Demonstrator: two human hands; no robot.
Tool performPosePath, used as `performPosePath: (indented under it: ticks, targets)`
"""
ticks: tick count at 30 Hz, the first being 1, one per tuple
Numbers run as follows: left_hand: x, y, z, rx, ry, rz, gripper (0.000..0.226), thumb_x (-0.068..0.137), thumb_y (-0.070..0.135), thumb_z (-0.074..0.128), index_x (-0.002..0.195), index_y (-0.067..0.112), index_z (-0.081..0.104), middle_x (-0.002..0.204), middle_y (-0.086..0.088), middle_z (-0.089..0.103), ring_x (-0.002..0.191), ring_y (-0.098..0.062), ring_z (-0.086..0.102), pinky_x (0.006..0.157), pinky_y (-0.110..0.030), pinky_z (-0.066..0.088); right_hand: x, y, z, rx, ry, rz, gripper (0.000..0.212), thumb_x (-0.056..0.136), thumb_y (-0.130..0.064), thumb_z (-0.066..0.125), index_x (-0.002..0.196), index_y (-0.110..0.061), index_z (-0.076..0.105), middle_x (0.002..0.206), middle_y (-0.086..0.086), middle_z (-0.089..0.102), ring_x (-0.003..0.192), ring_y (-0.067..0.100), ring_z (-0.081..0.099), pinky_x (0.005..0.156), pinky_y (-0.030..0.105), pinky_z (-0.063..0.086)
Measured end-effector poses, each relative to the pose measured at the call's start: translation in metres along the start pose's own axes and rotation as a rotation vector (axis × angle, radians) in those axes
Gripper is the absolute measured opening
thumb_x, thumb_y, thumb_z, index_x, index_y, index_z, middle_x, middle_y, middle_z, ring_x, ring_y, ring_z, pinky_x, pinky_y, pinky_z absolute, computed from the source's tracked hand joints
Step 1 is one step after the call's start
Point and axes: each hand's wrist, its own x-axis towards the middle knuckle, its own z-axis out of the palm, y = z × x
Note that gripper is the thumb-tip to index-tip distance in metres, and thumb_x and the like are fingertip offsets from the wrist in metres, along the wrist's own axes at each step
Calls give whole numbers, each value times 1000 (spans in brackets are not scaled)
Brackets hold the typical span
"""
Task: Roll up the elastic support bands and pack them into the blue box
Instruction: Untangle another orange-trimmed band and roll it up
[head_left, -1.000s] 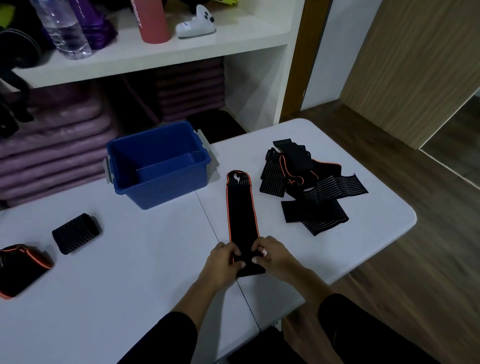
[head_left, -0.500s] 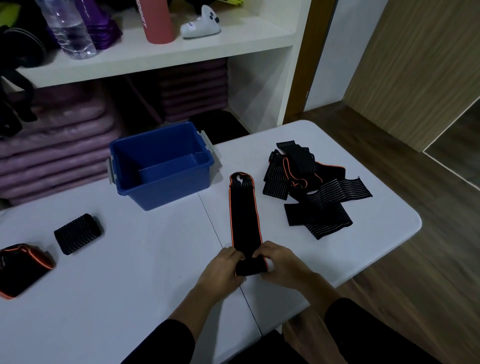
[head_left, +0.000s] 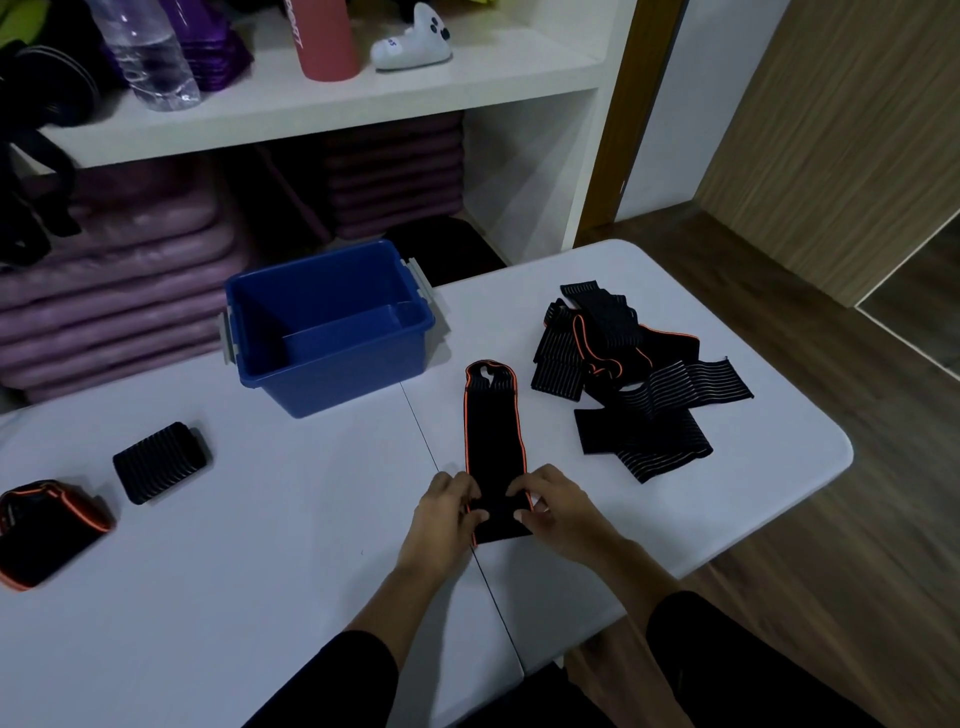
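Edged forward since a moment ago: left hand (head_left: 441, 514) and right hand (head_left: 561, 512), fingers curled, pinching long black orange-edged elastic band (head_left: 491, 431) stretching away beyond fingertips.

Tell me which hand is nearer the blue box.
Left. The left hand is in front of the blue box; the right hand is farther right, across the band.

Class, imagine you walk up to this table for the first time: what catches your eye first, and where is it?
The left hand and right hand pinch the near end of a black band with orange edging, laid straight at the middle of the table. Behind it to the left stands the open blue box, nothing visible inside; to the right lies a loose heap of bands.
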Motion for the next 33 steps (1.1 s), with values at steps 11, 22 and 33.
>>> performPosePath:
  ticks: [11, 22, 33]
  targets:
    - [0, -4, 2, 138, -206, 127, 52, 63, 20, 80, 106, 14, 52, 110, 3, 42, 83, -12, 47, 71, -20, 41, -2, 7, -4, -26, -28, -81, 54, 59, -16, 81, 104, -12, 52, 100, -6, 48, 82, 13, 49, 75, 34, 52]
    - [13, 0, -10, 121, -234, 100, 26, 80, 22, 56, 105, 16, 58, 82, 5, 52, 80, -14, 49, 60, -12, 31, 7, -2, -16, -27, -148, 42, 33, 84, -27, 59, 114, -13, 58, 109, 4, 52, 91, 16, 51, 77, 22, 40]
    - [31, 13, 0, 213, -6, 134, 21, 86, 10, 53, 107, 11, 55, 104, -8, 52, 88, -26, 57, 73, -35, 51, 16, -1, -10, -47, 191, -62, 15, 89, -12, 54, 101, -5, 60, 107, 9, 50, 84, 20, 52, 72, 22, 38]
